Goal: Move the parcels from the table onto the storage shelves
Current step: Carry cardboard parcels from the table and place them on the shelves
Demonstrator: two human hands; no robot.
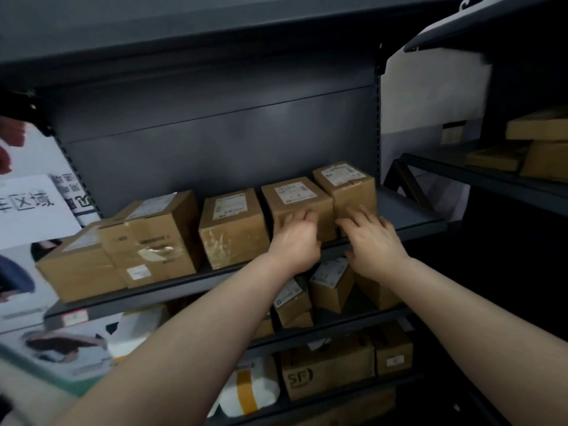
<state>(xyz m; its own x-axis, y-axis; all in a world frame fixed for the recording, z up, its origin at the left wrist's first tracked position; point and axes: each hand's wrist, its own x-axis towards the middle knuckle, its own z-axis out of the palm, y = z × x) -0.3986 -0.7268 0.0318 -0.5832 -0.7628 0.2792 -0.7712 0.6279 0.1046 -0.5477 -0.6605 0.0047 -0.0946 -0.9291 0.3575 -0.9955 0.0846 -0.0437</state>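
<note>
Well left of the left hand [295,242], printed posters [33,204] are cut off by the frame edge. Between them and that hand, cardboard parcels [233,229] line the shelf [408,210], fronts near its lip and labels up, probably so they can be read. The left hand lays lightly bent fingers on the front of the labelled parcel [296,198]. Just beside it, the right hand [373,244] spreads straight fingers against the end parcel [345,182]. Neither hand grips anything; I judge they are pushing both boxes back into line. Right of the right hand the shelf lies bare. Below the wrists, the forearms [461,302] hide part of the smaller parcels [330,287] on the lower shelf [353,322]. The table is out of view, and blur softens the fingertips.
</note>
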